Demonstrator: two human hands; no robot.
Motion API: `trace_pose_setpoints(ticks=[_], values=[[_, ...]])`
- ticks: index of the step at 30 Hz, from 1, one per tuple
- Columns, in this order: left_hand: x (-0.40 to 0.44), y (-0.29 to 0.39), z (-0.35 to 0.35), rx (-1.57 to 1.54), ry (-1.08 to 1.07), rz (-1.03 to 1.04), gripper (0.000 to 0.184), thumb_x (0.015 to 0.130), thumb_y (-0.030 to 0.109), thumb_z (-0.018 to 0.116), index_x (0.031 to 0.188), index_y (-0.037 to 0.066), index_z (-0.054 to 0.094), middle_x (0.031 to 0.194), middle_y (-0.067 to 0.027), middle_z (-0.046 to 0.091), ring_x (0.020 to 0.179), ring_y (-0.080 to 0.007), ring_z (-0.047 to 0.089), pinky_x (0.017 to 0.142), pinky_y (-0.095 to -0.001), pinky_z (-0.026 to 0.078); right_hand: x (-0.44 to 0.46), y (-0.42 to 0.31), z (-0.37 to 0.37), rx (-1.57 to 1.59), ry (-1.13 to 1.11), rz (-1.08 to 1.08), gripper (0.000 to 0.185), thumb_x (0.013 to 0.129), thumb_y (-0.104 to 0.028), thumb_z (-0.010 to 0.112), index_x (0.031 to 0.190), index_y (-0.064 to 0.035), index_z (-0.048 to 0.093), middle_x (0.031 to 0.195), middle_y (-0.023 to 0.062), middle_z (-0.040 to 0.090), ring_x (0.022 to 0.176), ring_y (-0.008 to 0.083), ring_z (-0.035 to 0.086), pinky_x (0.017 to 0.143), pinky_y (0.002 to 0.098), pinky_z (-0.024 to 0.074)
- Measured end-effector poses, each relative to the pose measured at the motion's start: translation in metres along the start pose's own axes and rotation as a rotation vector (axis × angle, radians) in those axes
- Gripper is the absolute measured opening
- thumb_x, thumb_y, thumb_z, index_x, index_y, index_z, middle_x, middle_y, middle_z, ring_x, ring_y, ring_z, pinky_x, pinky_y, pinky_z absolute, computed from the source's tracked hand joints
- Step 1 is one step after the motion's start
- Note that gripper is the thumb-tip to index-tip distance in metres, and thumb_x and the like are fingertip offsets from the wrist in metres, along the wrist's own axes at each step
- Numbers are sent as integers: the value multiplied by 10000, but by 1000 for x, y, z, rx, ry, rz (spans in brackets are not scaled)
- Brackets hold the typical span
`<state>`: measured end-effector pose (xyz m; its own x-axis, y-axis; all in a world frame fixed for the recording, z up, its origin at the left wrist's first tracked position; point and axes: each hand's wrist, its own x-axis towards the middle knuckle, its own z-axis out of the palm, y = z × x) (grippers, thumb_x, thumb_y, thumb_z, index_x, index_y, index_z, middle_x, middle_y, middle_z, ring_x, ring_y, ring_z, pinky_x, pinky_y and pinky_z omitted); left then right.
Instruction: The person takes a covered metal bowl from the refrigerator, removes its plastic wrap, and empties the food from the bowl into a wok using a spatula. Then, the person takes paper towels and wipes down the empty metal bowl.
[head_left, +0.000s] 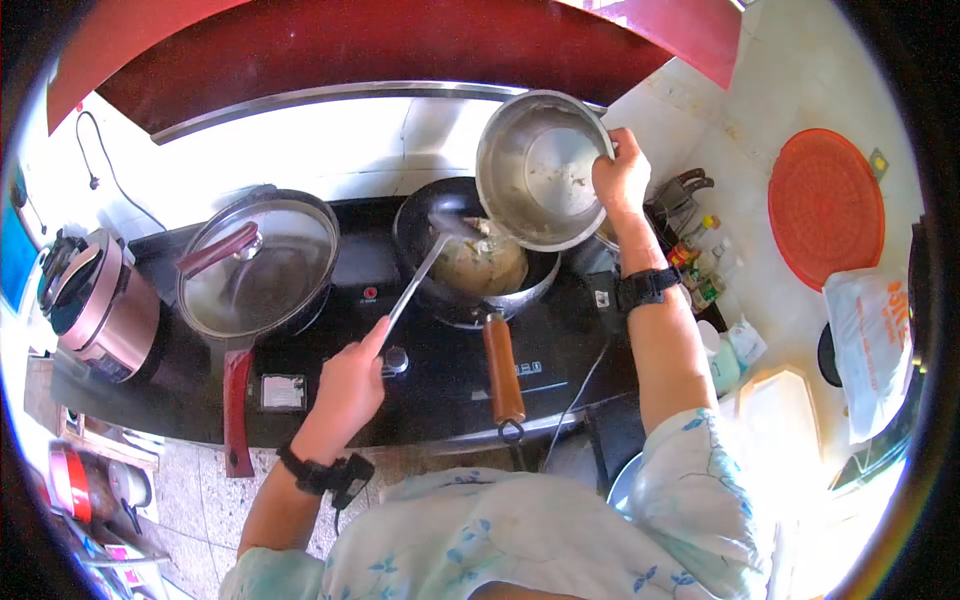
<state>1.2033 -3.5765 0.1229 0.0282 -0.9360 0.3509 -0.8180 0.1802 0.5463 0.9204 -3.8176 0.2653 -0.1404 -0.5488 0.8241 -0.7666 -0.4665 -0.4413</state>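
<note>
My left hand [352, 385] is closed around the handle of a metal spatula [416, 277], whose blurred head reaches over the wok [420, 215]. My right hand [622, 176] grips the rim of a stainless steel basin [548, 165], tilted with its inside facing me above the wok's right side. Small food scraps cling to the basin's inner wall. Pale, soupy food [480, 265] with green bits lies in the dark wok. The wok's wooden handle [503, 370] points toward me.
Left on the black stove [350, 250] stands a pan with a glass lid [265, 270], near a pink electric cooker [115, 310]. Bottles [708, 262] and knives [685, 190] line the right side. A red range hood [380, 50] hangs above; a red round lid [826, 208] is further right.
</note>
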Motion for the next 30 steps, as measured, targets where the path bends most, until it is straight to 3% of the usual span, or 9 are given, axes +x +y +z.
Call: trace_pose_setpoints(ticks=[6,9,11,15,17,24,26,28,30], values=[[-6,-3,-11,-4,17,-16,536,717,-13,521,1226,129,432,769,-201,552,715,-377,551,646,-439,443,-4,47,-7,116,105,135,177,639,1,523,809,-23,566,636,129,582,574,238,561,597,321,444],[0,-2,-11,-28,1,-47,528,709,-45,516,1212,98,444,895,-216,555,809,-371,555,714,-402,448,-15,56,-15,423,104,464,173,632,57,514,788,-2,559,651,43,567,546,116,503,515,245,408],[5,0,-14,-79,-56,-108,514,715,-61,513,1206,70,441,1059,-231,536,925,-365,548,783,-360,444,-23,62,-20,526,108,531,187,622,63,512,790,-6,558,648,43,559,528,114,490,496,245,395],[12,-6,-5,-82,-20,-23,493,727,-55,505,1201,61,438,1057,-230,537,919,-351,557,775,-337,443,-41,78,-25,664,123,642,200,597,72,508,771,-19,547,622,32,521,506,118,463,464,249,366],[21,-5,0,-173,-12,-45,466,719,-52,487,1172,54,455,976,-228,560,868,-377,554,751,-391,448,-49,91,-25,708,124,706,175,593,61,514,748,-19,533,621,31,512,517,123,463,466,252,365],[26,17,-13,-189,-83,-184,455,738,-62,468,1181,43,455,969,-225,570,874,-333,582,735,-329,458,-57,80,-33,781,216,632,138,652,42,523,779,-15,525,649,20,521,550,97,466,513,231,380],[15,15,-15,-230,43,-51,502,761,-67,470,1242,65,418,712,-69,506,620,-100,445,597,-230,410,-51,81,-29,735,257,535,131,663,44,517,781,-12,522,658,17,522,557,90,467,528,229,389],[9,23,-19,-212,84,-9,511,769,-72,462,1259,65,408,707,-47,503,621,-81,432,590,-214,400,-50,75,-28,689,294,435,123,674,46,511,784,-9,519,667,13,523,565,84,468,543,227,398],[8,31,-23,-356,52,-157,485,761,-87,466,1225,54,444,867,-112,580,692,-124,527,661,-229,431,-49,64,-28,589,289,313,137,675,59,496,792,-9,513,678,12,524,592,80,475,574,226,407]])
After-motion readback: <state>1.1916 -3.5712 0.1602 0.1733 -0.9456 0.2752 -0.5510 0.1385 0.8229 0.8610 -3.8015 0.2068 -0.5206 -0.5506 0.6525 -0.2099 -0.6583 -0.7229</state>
